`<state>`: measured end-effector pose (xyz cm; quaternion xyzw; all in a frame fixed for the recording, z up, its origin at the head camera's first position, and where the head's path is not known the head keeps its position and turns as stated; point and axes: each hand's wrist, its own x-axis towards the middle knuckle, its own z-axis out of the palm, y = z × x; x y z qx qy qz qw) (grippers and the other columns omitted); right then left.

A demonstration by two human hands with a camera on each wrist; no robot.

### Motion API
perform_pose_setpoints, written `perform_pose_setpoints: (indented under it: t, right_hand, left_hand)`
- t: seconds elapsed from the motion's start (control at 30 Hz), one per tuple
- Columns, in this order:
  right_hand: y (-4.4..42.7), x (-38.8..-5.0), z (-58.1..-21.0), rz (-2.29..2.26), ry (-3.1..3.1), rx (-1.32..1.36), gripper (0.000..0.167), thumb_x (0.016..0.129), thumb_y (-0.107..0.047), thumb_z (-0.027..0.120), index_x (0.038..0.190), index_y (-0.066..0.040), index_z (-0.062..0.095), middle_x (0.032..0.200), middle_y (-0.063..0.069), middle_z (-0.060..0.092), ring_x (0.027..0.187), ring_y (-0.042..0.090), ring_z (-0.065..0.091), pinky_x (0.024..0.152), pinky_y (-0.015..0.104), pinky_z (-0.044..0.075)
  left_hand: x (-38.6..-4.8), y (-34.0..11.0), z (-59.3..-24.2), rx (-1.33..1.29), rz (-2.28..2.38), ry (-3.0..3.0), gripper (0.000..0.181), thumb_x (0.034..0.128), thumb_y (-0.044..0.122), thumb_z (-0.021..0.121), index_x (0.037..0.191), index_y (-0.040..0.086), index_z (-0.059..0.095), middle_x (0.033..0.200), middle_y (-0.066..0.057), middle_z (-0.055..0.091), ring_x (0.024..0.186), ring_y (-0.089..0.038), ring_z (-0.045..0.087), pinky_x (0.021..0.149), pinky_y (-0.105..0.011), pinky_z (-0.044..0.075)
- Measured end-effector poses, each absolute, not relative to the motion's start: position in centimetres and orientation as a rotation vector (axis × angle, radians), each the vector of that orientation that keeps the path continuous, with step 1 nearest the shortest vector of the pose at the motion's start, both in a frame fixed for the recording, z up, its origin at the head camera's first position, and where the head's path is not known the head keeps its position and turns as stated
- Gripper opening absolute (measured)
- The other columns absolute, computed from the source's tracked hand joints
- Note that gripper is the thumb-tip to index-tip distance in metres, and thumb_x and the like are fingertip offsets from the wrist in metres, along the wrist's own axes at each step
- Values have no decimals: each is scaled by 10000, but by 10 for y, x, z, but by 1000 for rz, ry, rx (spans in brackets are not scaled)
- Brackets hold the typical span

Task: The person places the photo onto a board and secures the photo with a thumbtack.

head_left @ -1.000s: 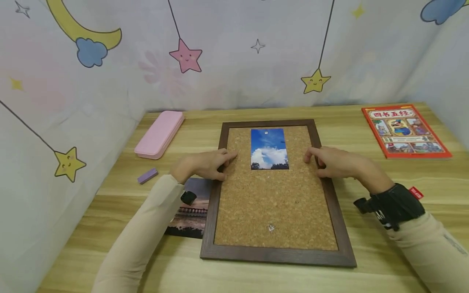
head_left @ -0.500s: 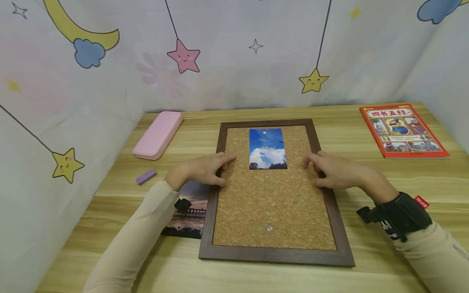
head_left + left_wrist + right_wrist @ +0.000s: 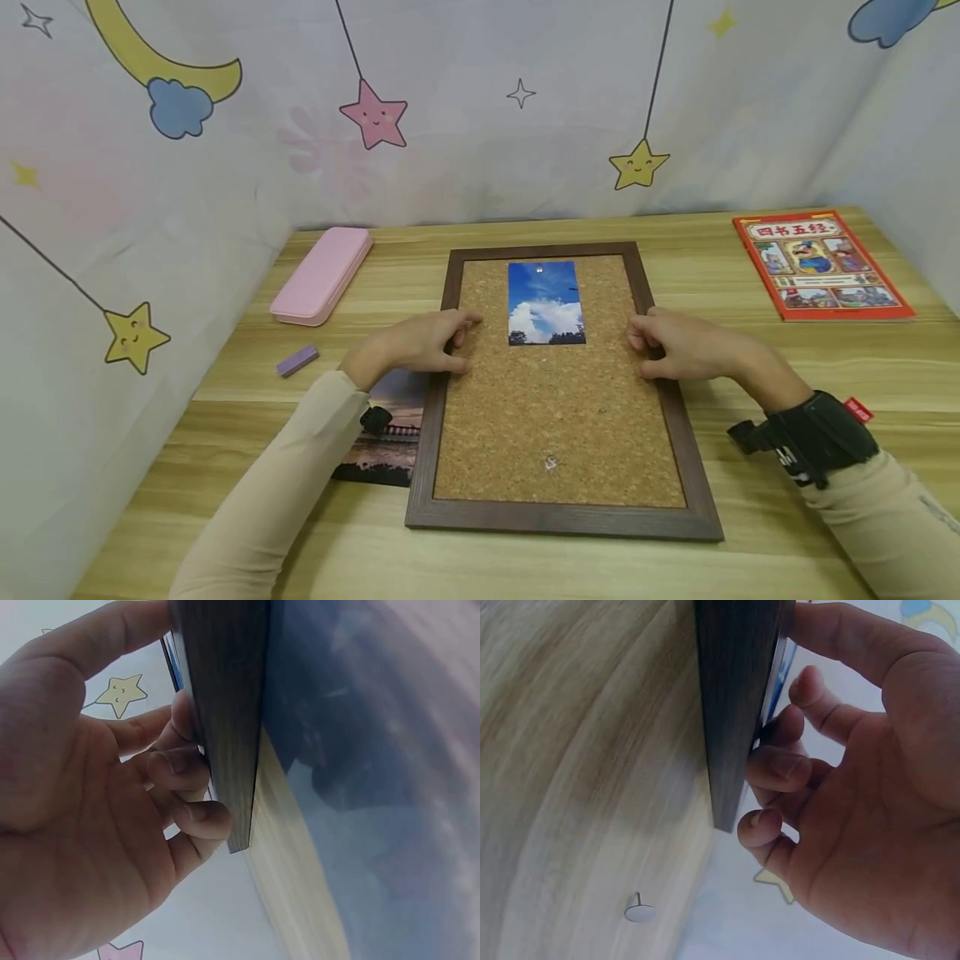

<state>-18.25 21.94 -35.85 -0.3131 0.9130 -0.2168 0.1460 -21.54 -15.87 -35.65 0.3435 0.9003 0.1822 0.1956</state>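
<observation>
Both Hands on the Board

We see the board (image 3: 558, 404) lying on the table (image 3: 172, 450), in front of the person and between the two hands. The left hand (image 3: 429, 343) holds it by the left side of its dark frame (image 3: 562, 520), thumb and fingers bent over the wood. The right hand (image 3: 692, 342) grips the opposite side in the same way, its fingers curled.

On the cork, near the far end, we find a sky photo (image 3: 545, 304) fixed by a pin (image 3: 539, 270). Near the close end is a pale speck (image 3: 551, 463), too small for us to make out.

A dusk photo (image 3: 381, 462) lies at the board's left, partly hidden by the frame and the left arm. From the right wrist we also spot a tack (image 3: 639, 912) on the table, to the board's right.

Farther left we have the purple eraser (image 3: 297, 361) and, beyond it, the pink case (image 3: 322, 277). The red book (image 3: 825, 267) lies at the far right, before the curtain (image 3: 465, 158).
</observation>
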Motion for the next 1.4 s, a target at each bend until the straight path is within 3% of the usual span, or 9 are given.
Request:
perform_pose_setpoints:
  t: [0.3,0.57,0.63,0.8,0.93,1.07,1.2,1.4]
  right_hand:
    - [227,-185,-360,-664,2626,-937,271,881,-150,774,870,-139,504,779,10,415,708,144,370,636,314,305]
    - [238,-188,-356,-712,2530,-921,240,914,-143,744,893,-121,506,775,4,442,670,123,391,604,288,331]
    - [244,-189,-354,-728,2501,-894,212,924,-110,721,906,-116,510,772,1,452,657,117,402,592,284,341]
    - [260,-188,-351,-705,2502,-821,155,925,-65,686,942,-111,539,763,-11,485,641,108,437,578,276,371]
    - [269,-188,-350,-628,2574,-784,126,914,-52,673,963,-114,575,773,-26,509,659,106,458,589,269,392]
    - [278,-188,-346,-583,2584,-719,106,929,-57,655,1005,-100,596,794,-16,528,679,122,468,596,274,402]
    - [287,-189,-341,-584,2536,-614,126,959,-81,624,1078,-72,587,824,15,541,685,153,472,593,298,405]
    - [299,-191,-340,-597,2512,-543,157,954,-71,621,1100,-45,569,806,19,499,665,139,441,591,297,378]
  left_hand:
    - [-208,-167,-359,1063,454,2566,596,974,279,675,1480,73,438,1059,-69,537,867,-204,487,787,-387,424]
    - [-201,-177,-355,1039,466,2576,584,956,260,705,1469,97,481,1218,-113,494,1073,-254,566,931,-454,482]
    - [-202,-178,-354,1027,479,2570,585,952,270,712,1463,99,486,1250,-116,479,1037,-238,562,923,-438,481]
    - [-203,-184,-348,982,501,2554,613,938,271,733,1473,115,477,1308,-137,446,802,-183,519,758,-373,475]
    - [-205,-193,-343,962,448,2574,626,919,217,756,1460,72,478,1272,-166,512,753,-173,525,715,-365,480]
    - [-209,-203,-339,948,401,2534,652,913,193,758,1465,42,446,1217,-192,619,867,-222,616,829,-443,511]
    - [-211,-215,-335,872,405,2469,678,921,193,748,1486,38,406,1206,-213,635,981,-268,644,903,-501,502]
    - [-210,-230,-328,748,345,2448,604,880,210,794,1337,-34,484,1000,-128,620,902,-235,579,853,-458,486]
